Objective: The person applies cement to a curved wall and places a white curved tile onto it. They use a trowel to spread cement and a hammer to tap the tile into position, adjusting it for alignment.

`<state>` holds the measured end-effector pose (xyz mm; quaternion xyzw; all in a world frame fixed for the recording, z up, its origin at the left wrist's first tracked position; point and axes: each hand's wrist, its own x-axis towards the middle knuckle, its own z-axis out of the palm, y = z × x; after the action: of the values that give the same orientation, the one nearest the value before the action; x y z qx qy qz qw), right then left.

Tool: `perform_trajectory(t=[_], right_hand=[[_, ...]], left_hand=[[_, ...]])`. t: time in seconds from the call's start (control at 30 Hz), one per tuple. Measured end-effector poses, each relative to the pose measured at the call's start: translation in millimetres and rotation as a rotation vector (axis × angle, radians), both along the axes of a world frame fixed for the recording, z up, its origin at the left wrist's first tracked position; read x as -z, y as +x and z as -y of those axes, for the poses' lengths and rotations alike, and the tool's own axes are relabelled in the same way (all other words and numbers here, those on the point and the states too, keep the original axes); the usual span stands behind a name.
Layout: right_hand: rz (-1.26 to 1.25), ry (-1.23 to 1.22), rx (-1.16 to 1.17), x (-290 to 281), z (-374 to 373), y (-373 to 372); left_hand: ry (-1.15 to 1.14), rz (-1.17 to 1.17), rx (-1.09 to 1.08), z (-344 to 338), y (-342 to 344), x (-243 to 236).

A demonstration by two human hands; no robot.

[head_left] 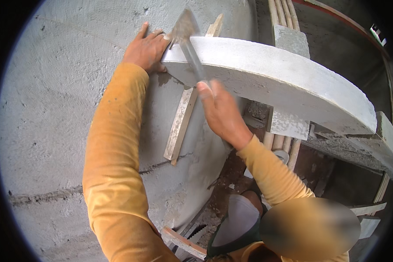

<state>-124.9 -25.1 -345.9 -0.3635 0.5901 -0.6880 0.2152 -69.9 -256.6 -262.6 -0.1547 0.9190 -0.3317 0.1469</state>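
Observation:
My right hand [222,111] is closed round the grey handle of a hand tool with a wedge-shaped head [185,27]. The head is blurred, so its exact kind is unclear; it is raised over the near end of a curved pale slab [266,59]. My left hand [148,49] lies against the grey wall beside that end, fingers spread, thumb at the slab's edge. A thin dark nail-like piece [171,45] sticks up by the left fingertips; whether they touch it cannot be told.
A wooden strip [181,124] leans on the rough plastered wall [56,109], passing behind the slab. A pale block [289,124] and several pipes [284,144] stand under the slab. Another block [385,133] is at its far end. A wooden bar [183,242] lies low, near my legs.

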Motion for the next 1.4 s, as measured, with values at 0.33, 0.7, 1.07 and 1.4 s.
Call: perform_trajectory(t=[0.33, 0.7, 1.07, 1.4], right_hand=[[0.15, -0.163, 0.056, -3.2, 0.4, 3.7], [0.271, -0.243, 0.026, -1.6, -4.6, 0.3], [0.149, -0.271, 0.185, 9.0, 5.8, -0.3], [0.192, -0.183, 0.125, -5.6, -1.0, -0.5]], left_hand=[[0.013, -0.03, -0.003, -1.2, 1.4, 0.6], [0.037, -0.064, 0.019, 1.1, 2.4, 0.4], [0.026, -0.056, 0.004, -2.3, 2.4, 0.0], [0.003, -0.021, 0.012, -0.9, 1.0, -0.9]])
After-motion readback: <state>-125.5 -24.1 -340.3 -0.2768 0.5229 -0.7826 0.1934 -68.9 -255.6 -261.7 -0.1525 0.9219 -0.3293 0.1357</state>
